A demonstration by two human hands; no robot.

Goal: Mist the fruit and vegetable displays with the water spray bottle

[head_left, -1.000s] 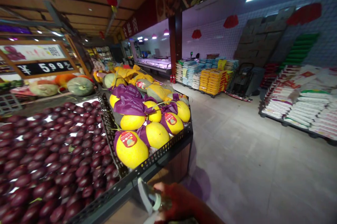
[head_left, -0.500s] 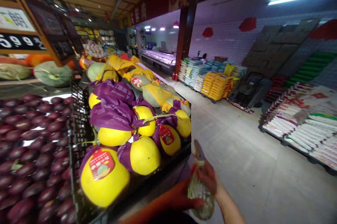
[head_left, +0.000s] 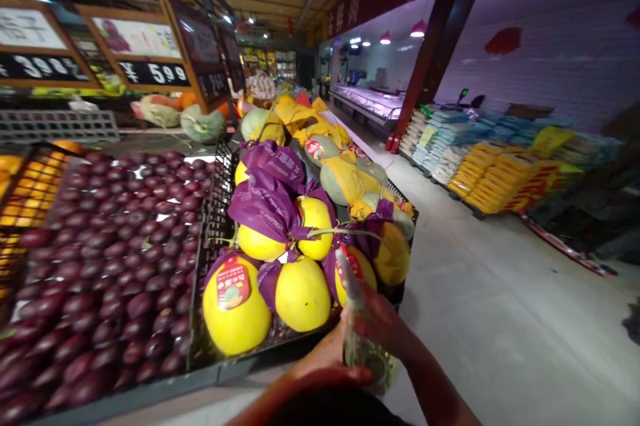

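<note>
Low in front of me, both hands are on a clear bottle (head_left: 373, 366) with a long, tapered greyish top that leans up and to the left. My left hand (head_left: 333, 353) wraps it from the left side, lower down. From the right, my right hand (head_left: 380, 323) grips it around the neck. The fingers are blurred and partly hide the bottle. Just beyond it, yellow melons (head_left: 303, 294) in purple net wraps fill a black crate (head_left: 213, 233), some with red labels. The bottle's top overlaps one labelled melon in my view.
Dark purple round produce (head_left: 140, 266) covers the display on the left. Wrapped green melons (head_left: 345, 179) lie behind the yellow ones. Price signs (head_left: 155, 73) hang at upper left. Stacked sacks (head_left: 485, 173) stand on pallets across the grey floor (head_left: 480, 319).
My view has turned left, bringing more of the purple produce and price signs in. The hands, still holding the bottle, now appear in front of the melon crate's near right corner.
</note>
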